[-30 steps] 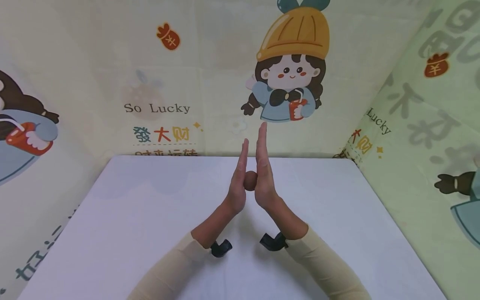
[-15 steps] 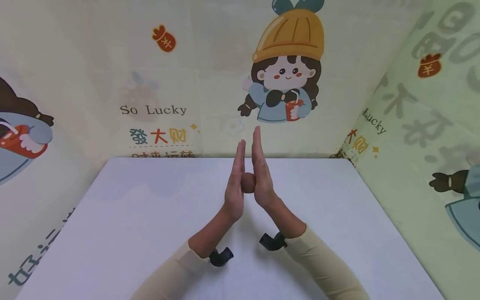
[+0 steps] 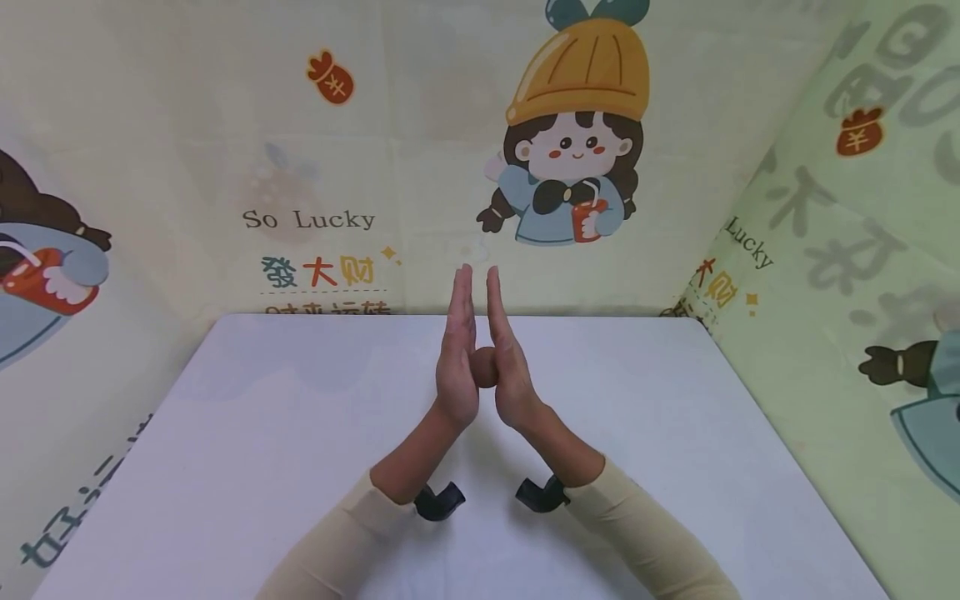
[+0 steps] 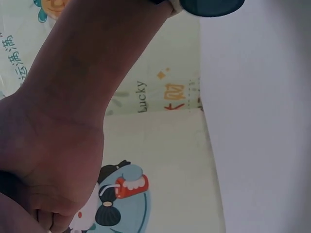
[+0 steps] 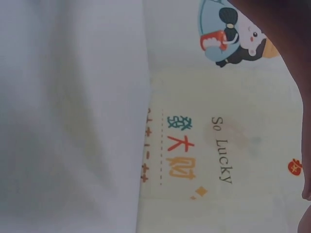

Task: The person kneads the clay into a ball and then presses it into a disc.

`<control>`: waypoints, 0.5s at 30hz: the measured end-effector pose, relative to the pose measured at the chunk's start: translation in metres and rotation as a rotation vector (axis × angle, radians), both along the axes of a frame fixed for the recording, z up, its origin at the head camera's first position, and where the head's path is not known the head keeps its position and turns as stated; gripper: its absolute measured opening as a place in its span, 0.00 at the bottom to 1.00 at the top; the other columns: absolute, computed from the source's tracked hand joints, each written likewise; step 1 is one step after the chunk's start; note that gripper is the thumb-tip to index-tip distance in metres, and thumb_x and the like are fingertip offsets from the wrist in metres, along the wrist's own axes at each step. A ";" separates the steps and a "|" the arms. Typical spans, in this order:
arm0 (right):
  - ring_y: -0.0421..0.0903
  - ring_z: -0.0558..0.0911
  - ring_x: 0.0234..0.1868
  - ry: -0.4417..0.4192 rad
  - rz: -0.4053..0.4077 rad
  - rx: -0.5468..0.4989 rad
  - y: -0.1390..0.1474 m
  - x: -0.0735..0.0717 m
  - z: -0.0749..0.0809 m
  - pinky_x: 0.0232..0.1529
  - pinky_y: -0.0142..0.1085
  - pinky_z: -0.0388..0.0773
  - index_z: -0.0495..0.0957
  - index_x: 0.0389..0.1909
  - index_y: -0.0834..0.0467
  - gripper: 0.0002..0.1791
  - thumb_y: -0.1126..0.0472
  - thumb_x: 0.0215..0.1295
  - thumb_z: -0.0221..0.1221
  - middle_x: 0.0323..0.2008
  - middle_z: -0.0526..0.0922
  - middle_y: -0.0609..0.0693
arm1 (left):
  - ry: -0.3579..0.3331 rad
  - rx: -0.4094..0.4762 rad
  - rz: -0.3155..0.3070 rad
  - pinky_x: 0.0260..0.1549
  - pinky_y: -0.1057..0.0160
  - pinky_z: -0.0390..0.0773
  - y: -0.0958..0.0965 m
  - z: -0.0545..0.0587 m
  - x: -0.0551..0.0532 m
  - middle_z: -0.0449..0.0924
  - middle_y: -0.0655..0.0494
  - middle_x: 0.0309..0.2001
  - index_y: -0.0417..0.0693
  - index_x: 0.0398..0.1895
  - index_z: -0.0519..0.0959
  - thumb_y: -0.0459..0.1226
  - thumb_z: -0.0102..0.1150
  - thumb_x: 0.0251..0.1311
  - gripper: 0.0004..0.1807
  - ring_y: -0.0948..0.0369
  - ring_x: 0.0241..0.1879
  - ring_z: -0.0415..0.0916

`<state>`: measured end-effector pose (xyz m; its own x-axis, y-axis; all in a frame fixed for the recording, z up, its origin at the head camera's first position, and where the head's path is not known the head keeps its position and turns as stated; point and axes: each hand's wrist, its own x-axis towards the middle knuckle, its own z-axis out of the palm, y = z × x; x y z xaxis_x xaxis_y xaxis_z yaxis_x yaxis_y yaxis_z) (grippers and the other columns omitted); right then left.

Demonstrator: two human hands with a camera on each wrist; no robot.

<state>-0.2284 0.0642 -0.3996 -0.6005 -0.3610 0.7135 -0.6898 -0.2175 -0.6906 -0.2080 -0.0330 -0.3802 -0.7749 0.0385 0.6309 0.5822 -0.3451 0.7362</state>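
Two bare hands meet palm to palm above a white table point(image 3: 315, 417), with a small brown ball point(image 3: 484, 367) caught between them. Left hand point(image 3: 456, 358) and right hand point(image 3: 512, 367) stand nearly upright, all visible fingers straight and extended, none curled round the ball; their tips stay apart, leaving a narrow gap above it. Facing palms seem to be what carries the ball: each appears to press one side, so it would rest on balanced pressure rather than on a grip. Both forearms slant inward from beige sleeves point(image 3: 337, 533), probably so the palms can push evenly toward each other. The ball sits low in the gap, between the lower palms and clear of the table. It looks round, smooth and dull, with no visible markings; the hands hide its sides, and its material cannot be told. Beyond the table hangs a cream backdrop point(image 3: 442, 167), printed with a cartoon girl in a yellow hat point(image 3: 581, 71) and the words "So Lucky".
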 end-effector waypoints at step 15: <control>0.45 0.66 0.19 0.049 -0.053 0.084 -0.011 0.008 -0.006 0.27 0.37 0.69 0.30 0.86 0.55 0.44 0.32 0.83 0.26 0.16 0.66 0.46 | 0.012 0.099 0.124 0.78 0.58 0.38 -0.017 0.011 -0.021 0.46 0.57 0.85 0.41 0.86 0.43 0.48 0.17 0.80 0.36 0.64 0.83 0.39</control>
